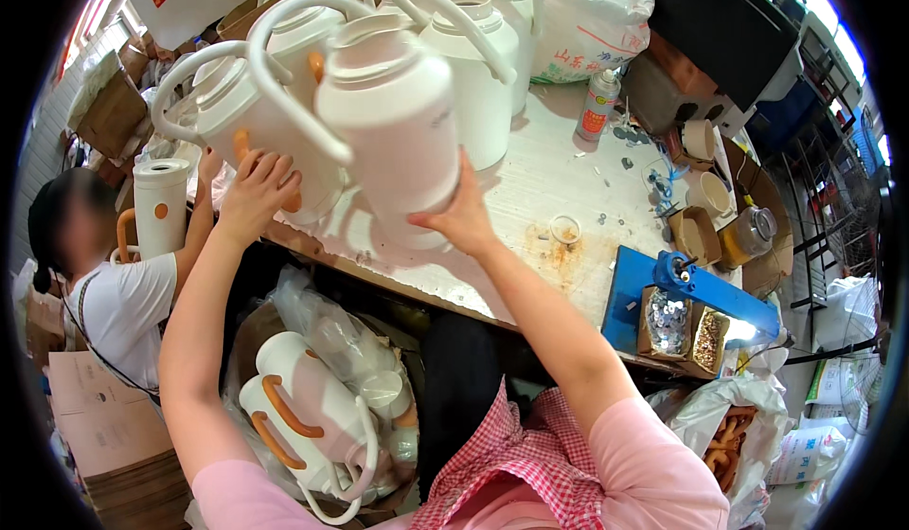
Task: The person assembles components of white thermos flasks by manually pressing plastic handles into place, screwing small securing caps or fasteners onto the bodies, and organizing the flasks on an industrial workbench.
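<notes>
White plastic dominates the head view: a group of tall white plastic jugs with looped white handles (478, 52) crowds the upper centre of the frame on a worn pale workbench (540, 189). The nearest white plastic jug (393, 118) is tilted toward the camera at centre frame. The right hand (461, 215) is pressed against its lower right side near the base, fingers spread flat on the wall, thumb underneath; a supporting grip, not a clenched one. The left hand (254, 192) rests at centre left on a second white jug with an orange fitting (248, 123), fingers curled over its lower body, grasping it.

At the bench's front edge, right of centre, sits a small clear round cup (565, 229). A spray can with a red label (597, 106) stands upper right. A blue metal press tool (691, 284) is at right, with small boxes of metal parts (668, 322) just beside it. Below the bench, lower left, white jugs with orange handles (294, 407) lie in clear plastic bags. A second person in a white shirt (123, 307) sits at far left.
</notes>
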Available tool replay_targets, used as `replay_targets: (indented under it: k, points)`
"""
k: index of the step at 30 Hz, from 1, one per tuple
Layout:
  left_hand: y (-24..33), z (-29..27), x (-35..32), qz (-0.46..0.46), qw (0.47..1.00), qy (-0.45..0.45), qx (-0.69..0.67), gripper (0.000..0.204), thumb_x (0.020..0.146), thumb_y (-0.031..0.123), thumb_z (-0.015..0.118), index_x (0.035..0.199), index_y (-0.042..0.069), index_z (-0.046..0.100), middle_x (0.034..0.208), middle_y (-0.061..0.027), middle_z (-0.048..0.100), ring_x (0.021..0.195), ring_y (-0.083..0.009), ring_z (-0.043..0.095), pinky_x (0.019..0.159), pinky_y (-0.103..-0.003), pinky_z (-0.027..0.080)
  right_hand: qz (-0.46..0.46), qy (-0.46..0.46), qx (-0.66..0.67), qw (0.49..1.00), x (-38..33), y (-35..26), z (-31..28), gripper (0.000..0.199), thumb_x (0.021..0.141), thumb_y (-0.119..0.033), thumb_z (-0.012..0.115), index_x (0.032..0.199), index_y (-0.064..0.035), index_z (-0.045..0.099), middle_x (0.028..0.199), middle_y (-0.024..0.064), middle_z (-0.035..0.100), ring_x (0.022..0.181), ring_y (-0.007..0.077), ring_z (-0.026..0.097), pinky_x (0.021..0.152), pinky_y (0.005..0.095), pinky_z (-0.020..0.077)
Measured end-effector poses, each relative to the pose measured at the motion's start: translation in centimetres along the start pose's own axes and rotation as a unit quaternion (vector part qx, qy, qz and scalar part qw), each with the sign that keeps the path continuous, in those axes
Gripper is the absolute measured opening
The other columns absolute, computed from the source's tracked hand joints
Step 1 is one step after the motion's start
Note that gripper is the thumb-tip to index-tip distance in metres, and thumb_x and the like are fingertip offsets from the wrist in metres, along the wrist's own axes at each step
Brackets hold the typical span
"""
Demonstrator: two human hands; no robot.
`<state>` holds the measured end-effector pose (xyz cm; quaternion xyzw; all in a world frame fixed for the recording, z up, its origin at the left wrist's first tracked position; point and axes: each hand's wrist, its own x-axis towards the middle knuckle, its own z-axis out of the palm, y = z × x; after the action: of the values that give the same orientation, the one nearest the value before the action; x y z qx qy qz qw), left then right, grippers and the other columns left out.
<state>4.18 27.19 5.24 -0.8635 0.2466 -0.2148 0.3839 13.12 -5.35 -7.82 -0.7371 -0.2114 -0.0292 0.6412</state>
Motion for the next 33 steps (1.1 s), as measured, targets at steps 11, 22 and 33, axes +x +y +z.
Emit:
replay_targets:
  k: [11,22,33]
  points:
    - [2.1,1.7,-2.2,-0.066,0.991,0.038,-0.109,0.055,0.071,0.020,0.074,0.123,0.016,0.057,0.126,-0.0081,0.054,0.128,-0.0282,0.048,0.117,-0.050,0.032,-0.090,0.129,-0.047,0.986,4.4,0.7,2.2,0.092,0.072,-0.021,0.084,0.146,0.0014,0.034,0.138,0.0241,0.045,0.126,0.0398,0.044,0.107,0.0477,0.0373]
    - [18.7,-10.7,6.2,-0.104,0.855,0.359,-0.361,0.054,0.076,0.030,0.079,0.124,0.017,0.058,0.127,-0.0056,0.053,0.123,-0.0267,0.052,0.112,-0.052,0.037,-0.313,0.260,-0.184,0.895,6.9,-8.5,-7.9,0.023,0.096,-0.025,0.065,0.105,-0.0043,0.064,0.109,0.0132,0.059,0.104,0.0340,0.053,0.094,0.0427,0.0411]
    - [19.9,-28.3,4.7,-0.349,0.429,0.243,-0.797,0.046,0.093,0.006,0.063,0.136,0.002,0.047,0.086,-0.0016,0.053,0.058,-0.0045,0.046,0.050,-0.018,0.038,0.047,-0.173,0.080,0.981,-17.4,-12.6,-19.7,0.041,0.103,-0.032,0.055,0.131,-0.0017,0.054,0.115,0.0142,0.064,0.105,0.0205,0.060,0.096,0.0339,0.0466]
